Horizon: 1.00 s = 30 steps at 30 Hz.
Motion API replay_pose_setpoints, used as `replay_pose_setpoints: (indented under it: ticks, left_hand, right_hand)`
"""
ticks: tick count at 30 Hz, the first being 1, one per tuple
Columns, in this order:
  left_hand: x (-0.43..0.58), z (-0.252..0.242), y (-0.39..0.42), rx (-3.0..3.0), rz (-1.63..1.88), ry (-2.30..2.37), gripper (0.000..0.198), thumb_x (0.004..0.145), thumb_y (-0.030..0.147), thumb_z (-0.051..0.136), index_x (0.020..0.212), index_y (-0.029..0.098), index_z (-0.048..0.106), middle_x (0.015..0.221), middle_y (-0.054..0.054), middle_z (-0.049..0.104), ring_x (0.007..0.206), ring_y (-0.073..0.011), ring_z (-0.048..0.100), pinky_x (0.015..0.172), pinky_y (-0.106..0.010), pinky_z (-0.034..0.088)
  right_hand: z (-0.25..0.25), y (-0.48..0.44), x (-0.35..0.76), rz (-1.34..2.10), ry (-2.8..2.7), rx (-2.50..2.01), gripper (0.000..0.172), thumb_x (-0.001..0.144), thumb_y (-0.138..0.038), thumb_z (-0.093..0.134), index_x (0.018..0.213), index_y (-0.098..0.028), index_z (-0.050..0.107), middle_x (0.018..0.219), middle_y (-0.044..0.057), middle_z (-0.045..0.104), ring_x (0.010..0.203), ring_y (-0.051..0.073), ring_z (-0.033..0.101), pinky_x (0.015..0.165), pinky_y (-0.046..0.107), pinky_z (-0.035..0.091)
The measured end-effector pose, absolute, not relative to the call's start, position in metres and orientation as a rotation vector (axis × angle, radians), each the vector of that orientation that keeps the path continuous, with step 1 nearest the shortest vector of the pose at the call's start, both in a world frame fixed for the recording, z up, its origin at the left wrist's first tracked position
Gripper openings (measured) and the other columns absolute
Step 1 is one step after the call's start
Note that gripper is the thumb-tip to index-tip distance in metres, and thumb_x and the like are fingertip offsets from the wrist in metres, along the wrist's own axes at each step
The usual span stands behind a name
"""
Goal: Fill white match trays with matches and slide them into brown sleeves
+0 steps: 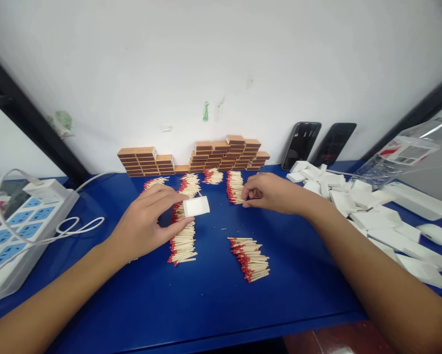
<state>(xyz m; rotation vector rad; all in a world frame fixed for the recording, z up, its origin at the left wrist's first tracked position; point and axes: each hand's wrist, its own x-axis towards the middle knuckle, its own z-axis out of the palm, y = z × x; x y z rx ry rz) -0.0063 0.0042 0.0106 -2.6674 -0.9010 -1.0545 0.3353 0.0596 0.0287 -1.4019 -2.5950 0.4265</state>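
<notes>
The left forearm slants in over the desk's (206, 307) near left corner; its hand (141, 221), palm down, pinches one white tray (196, 206) between thumb and fingers, above the middle of the desk. The right forearm reaches in from the near right corner, and that hand (268, 192) curls its fingers beside a match pile (235, 188) toward the back edge; whether it grips a match, I cannot tell. At least five match piles show, one of them, the front pile (250, 259), closest to the front edge. Two phones (301, 145) lean at the back edge; stacked matchboxes (236, 153) and the right-side tray heap (377, 219) overlap too much to count.
</notes>
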Motion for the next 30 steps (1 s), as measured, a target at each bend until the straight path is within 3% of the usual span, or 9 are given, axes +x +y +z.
replay_pose_setpoints:
  ticks: [18,24,30]
  left_hand:
    - [-0.003,0.011,0.005,-2.682,-0.997,-0.841,0.031,0.092,0.029,0.078,0.119,0.016,0.068,0.099,-0.007,0.074,0.100,-0.0233,0.067,0.098,-0.043,0.056]
    - [-0.003,0.011,0.003,-2.706,-0.960,-0.861,0.034,0.092,0.031,0.078,0.121,0.016,0.069,0.098,-0.007,0.073,0.101,-0.0237,0.066,0.095,-0.041,0.057]
    - [0.005,0.011,-0.004,-2.716,-0.968,-0.834,0.035,0.092,0.031,0.079,0.121,0.015,0.068,0.095,-0.007,0.073,0.101,-0.0243,0.066,0.095,-0.042,0.057]
  right_hand:
    - [0.038,0.045,0.328,0.389,-2.666,-1.432,0.008,0.083,-0.016,0.067,0.077,-0.021,0.070,0.076,0.002,0.071,0.070,0.017,0.059,0.069,0.030,0.039]
    - [0.044,0.030,0.312,0.415,-2.542,-1.189,0.005,0.087,-0.022,0.067,0.084,-0.020,0.070,0.082,0.002,0.070,0.071,0.015,0.057,0.063,0.029,0.036]
    - [0.038,0.011,0.285,0.436,-2.457,-0.907,0.009,0.093,-0.025,0.068,0.086,-0.020,0.070,0.078,0.000,0.065,0.070,0.014,0.054,0.065,0.029,0.038]
